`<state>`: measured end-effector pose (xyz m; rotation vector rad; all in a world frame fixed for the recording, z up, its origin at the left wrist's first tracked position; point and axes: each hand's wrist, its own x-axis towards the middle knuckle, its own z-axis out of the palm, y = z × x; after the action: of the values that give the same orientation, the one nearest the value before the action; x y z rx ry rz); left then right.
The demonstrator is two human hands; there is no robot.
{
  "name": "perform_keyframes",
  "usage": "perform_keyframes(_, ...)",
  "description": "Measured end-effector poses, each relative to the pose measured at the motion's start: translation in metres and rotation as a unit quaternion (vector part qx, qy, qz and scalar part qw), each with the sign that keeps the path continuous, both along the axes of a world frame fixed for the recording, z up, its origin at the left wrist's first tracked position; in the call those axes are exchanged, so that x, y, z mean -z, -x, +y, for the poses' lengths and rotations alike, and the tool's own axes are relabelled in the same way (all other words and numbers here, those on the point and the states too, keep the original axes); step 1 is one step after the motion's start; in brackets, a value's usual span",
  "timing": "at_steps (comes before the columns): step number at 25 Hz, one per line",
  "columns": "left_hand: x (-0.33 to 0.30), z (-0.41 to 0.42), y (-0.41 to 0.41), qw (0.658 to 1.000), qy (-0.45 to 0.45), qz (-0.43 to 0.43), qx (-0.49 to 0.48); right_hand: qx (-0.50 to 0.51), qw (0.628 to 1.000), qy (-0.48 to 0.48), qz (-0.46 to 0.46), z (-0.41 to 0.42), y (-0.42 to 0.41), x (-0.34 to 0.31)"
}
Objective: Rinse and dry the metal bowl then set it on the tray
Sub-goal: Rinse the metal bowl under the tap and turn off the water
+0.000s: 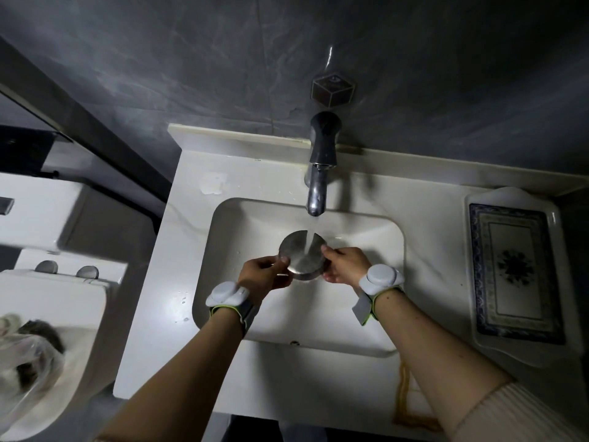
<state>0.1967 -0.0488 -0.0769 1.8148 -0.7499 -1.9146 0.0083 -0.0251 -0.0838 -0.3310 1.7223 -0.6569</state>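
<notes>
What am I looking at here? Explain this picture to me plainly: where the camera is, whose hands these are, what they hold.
There is no machine. One wide camera sits on a person's head, looking down at their own two bare hands over a white sink. The grey pods strapped to the wrists are worn bands. The left hand and the right hand each keep a grip on one side of a metal bowl, its base towards the camera, under water running from the tap. On the counter to the right lies a patterned tray, with nothing on it. A toilet stands at the left.
</notes>
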Motion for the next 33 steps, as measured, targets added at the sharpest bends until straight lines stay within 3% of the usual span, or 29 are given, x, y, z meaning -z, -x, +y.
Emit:
perform_keyframes(5,-0.002,-0.001,-0.008,1.000,0.011,-0.024,0.003,-0.042,0.999,-0.007,0.020,0.002,-0.003,-0.010)
perform_keyframes(9,-0.006,-0.002,-0.010,0.999,0.012,-0.043,-0.016,-0.017,0.998,-0.019,-0.050,0.002,-0.010,-0.019)
perform_keyframes(16,-0.012,-0.002,-0.010,0.998,-0.024,0.036,-0.047,0.031,0.996,-0.040,-0.077,0.000,0.000,-0.027)
perform_keyframes(23,-0.014,0.003,0.000,0.999,-0.010,0.035,-0.039,0.071,0.995,0.056,-0.041,0.009,-0.002,-0.018)
perform_keyframes(33,-0.011,-0.001,0.003,0.998,-0.009,0.047,-0.038,0.074,0.990,0.091,-0.076,0.004,-0.004,-0.018)
